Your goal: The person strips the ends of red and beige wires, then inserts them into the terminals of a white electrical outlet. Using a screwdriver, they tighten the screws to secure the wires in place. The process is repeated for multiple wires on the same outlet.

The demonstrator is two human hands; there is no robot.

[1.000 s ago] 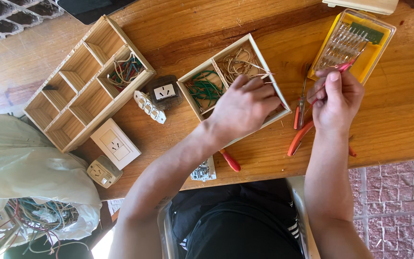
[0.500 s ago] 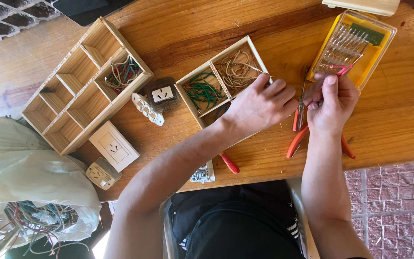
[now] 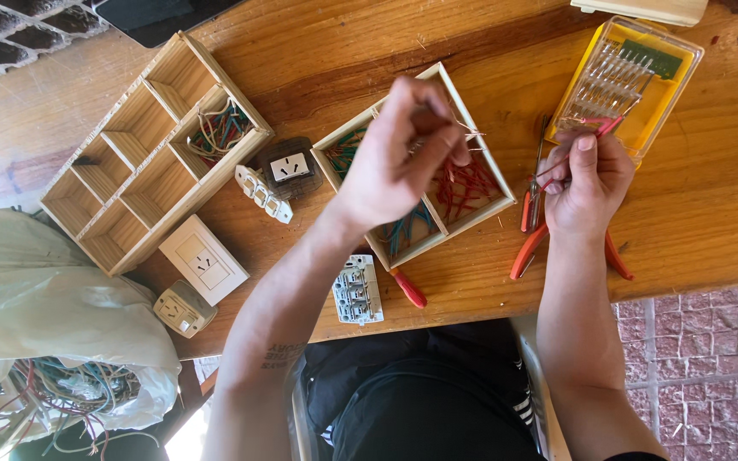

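The left hand [image 3: 399, 149] hangs raised over the small wooden sorting box [image 3: 495, 183], fingers bunched and pinching a thin pale wire strand [image 3: 469, 131]. The right hand [image 3: 588, 183] rests on the table to its right, thumb up, fingers curled around a thin red wire [image 3: 595, 132]. Under this hand lie red-handled pliers [image 3: 527, 248]. Just beyond it, a yellow case [image 3: 634, 77] holds screwdriver bits. The box below the left hand holds red wire pieces [image 3: 467, 183], green and blue ones. Farther left, a larger wooden divider tray [image 3: 143, 149] carries mixed wires in one compartment.
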